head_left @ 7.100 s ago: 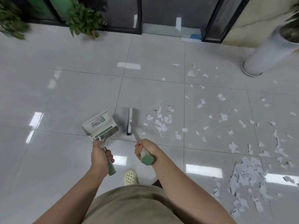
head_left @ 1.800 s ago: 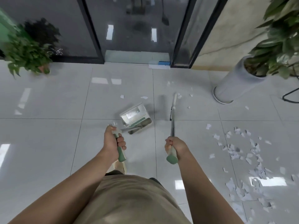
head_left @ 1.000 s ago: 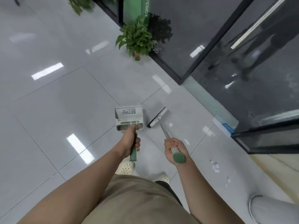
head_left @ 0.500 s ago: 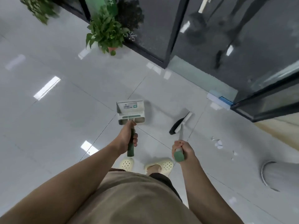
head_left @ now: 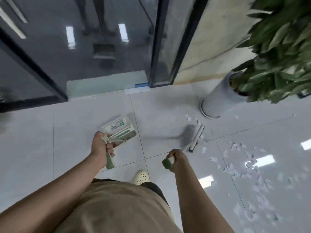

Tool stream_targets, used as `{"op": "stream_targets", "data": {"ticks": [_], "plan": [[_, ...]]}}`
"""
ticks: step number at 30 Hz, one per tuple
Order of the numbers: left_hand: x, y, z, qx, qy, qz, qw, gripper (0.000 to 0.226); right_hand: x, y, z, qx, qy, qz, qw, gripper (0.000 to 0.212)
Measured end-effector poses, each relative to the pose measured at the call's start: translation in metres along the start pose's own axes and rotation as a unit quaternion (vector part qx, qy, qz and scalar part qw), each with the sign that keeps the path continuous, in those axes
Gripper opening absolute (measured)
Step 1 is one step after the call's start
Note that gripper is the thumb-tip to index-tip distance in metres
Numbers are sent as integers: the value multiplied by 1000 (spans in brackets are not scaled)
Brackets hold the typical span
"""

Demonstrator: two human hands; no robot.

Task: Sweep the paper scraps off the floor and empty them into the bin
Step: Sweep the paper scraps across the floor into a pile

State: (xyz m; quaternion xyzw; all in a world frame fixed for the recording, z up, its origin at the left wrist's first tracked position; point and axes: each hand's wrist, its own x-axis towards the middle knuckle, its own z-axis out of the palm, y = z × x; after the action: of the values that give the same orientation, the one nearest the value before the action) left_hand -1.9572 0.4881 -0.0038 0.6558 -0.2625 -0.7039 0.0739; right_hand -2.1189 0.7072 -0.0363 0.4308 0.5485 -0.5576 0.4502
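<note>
My left hand (head_left: 100, 147) grips the green handle of a white dustpan (head_left: 119, 130), which hangs above the tiles ahead of me. My right hand (head_left: 176, 158) grips the green-tipped handle of a broom; its head (head_left: 196, 138) is on the floor to the right, beside the first paper scraps (head_left: 234, 158). White scraps lie scattered over the tiles to the right and lower right, several near the broom head (head_left: 191, 117). No bin is in view.
A tall grey planter (head_left: 218, 101) with a leafy plant (head_left: 282, 47) stands at the right. Dark glass doors with black frames (head_left: 161, 47) run along the far edge of the floor. My pale shoe (head_left: 140, 177) is between my arms.
The view has swung right, back to the scraps and the planter. The broom head has moved right, up to the scraps. The dustpan stays in my left hand, now tilted.
</note>
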Motion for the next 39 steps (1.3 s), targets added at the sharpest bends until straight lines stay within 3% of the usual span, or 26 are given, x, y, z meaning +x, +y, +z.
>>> {"op": "stream_targets", "data": {"ticks": [3, 11, 21, 26, 29, 34, 39], "plan": [[9, 8, 40, 38, -22, 16, 999, 25, -3, -6, 2, 116, -41, -19, 992, 30], [44, 34, 105, 168, -75, 26, 983, 26, -11, -44, 44, 249, -189, 27, 949, 30], [99, 148, 159, 283, -152, 32, 946, 26, 16, -109, 162, 364, -268, 76, 889, 15], [112, 182, 176, 312, -158, 32, 936, 27, 38, -127, 173, 416, -321, 63, 848, 48], [115, 191, 193, 339, -165, 38, 925, 30, 59, -142, 172, 456, -346, 67, 817, 50], [118, 181, 227, 344, -184, 51, 919, 27, 82, -186, 145, 472, -247, 46, 845, 14], [96, 145, 279, 338, -185, 40, 922, 26, 89, -219, 32, 498, -165, 23, 851, 17]]}}
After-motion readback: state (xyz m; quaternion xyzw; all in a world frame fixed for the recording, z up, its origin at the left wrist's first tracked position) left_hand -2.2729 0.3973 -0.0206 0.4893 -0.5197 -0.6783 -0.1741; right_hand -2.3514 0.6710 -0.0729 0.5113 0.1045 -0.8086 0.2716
